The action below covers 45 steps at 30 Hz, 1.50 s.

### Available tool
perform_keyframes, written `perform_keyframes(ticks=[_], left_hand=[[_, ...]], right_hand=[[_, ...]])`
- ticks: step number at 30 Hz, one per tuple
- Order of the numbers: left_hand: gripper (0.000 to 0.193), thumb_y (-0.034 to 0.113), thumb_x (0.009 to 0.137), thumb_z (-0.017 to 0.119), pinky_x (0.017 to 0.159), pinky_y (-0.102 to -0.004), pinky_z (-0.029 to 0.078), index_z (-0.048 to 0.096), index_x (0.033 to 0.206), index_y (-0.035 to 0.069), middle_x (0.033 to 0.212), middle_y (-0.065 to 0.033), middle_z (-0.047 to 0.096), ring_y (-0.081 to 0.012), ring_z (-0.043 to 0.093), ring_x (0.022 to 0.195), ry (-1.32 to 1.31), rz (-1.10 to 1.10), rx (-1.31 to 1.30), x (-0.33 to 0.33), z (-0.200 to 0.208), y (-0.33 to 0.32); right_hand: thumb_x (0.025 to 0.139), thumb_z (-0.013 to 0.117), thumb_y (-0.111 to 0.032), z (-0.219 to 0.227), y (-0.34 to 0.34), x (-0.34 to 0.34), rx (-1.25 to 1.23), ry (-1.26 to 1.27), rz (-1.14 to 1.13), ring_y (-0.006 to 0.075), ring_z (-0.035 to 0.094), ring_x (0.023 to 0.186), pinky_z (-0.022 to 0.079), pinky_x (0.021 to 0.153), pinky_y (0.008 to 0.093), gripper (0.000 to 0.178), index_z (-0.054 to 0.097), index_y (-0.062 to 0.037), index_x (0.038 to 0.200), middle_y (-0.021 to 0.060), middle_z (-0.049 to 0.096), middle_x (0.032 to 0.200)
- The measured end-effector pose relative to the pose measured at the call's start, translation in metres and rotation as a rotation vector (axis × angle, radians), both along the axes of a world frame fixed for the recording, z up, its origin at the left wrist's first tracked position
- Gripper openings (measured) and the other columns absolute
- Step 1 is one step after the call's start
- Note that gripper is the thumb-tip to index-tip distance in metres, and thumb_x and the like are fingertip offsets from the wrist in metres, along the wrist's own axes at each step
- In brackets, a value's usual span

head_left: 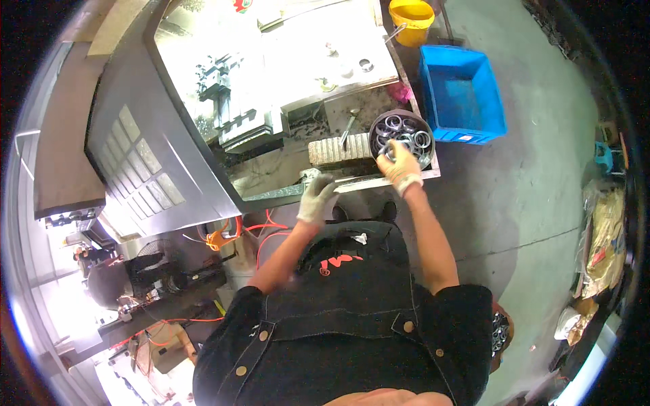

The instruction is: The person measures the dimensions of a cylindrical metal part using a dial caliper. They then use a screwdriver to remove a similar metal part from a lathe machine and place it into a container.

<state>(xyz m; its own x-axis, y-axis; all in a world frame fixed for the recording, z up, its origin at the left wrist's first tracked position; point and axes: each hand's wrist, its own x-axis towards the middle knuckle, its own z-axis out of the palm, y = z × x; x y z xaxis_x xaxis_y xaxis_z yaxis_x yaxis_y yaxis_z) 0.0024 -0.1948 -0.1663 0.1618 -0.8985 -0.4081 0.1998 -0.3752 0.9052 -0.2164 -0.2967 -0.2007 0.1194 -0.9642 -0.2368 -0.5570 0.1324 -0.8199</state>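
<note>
My right hand (pixel 401 166), in a pale work glove, reaches over the rim of a round dark tub (pixel 374 130). Its fingers are closed on a metal ring (pixel 386 150) at the tub's near left side. Several shiny metal rings (pixel 408 126) lie heaped in that tub. My left hand (pixel 317 200), also gloved with darkened fingertips, hovers at the front edge of the machine bed, its fingers stretched out and nothing seen in them. A small whitish item (pixel 309 175) lies just beyond it. Left of the tub is a ribbed metal block (pixel 338 150), with a hammer-like tool (pixel 349 128) leaning across it.
A blue crate (pixel 497 101) stands right of the machine, and a yellow bucket (pixel 413 20) behind it. A grey machine door (pixel 135 135) rises on the left. A loose ring (pixel 366 65) sits on the bright shelf. Orange hose (pixel 223 237) hangs below the bed.
</note>
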Motion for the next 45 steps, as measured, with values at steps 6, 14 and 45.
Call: perform_keyframes(ticks=[6,14,45], left_hand=[[0.021,0.015,0.082,0.063,0.067,-0.0264,0.049,0.054,0.089,-0.003,0.077,-0.0073,0.057,-0.0147,0.058,0.072,-0.428,0.350,0.168,0.095,-0.008,0.130],[0.069,0.006,0.059,0.078,0.065,-0.0315,0.048,0.046,0.120,0.003,0.098,-0.0087,0.050,-0.0201,0.055,0.077,-1.304,0.472,-0.230,0.209,-0.009,0.157],[0.033,0.012,0.074,0.061,0.063,-0.0390,0.047,0.054,0.105,0.003,0.081,-0.0130,0.059,-0.0329,0.057,0.070,-0.534,-0.950,-0.703,0.270,-0.022,0.162]], right_hand=[[0.076,0.056,-0.043,-0.034,-0.043,-0.036,0.044,0.325,-0.173,0.0338,0.058,0.097,0.045,0.081,0.0398,0.064,0.041,-0.0094,0.129,0.0202,0.060,0.104],[0.084,0.053,-0.029,-0.060,0.080,0.017,0.017,-0.116,-0.179,0.0257,0.062,0.088,0.046,0.079,0.0320,0.036,0.056,-0.0061,0.111,0.0160,0.064,0.093],[0.086,0.053,-0.038,0.040,0.360,0.243,0.139,-1.405,-0.591,0.0180,0.054,0.099,0.042,0.087,0.0330,0.049,0.047,-0.0059,0.122,0.0082,0.056,0.111]])
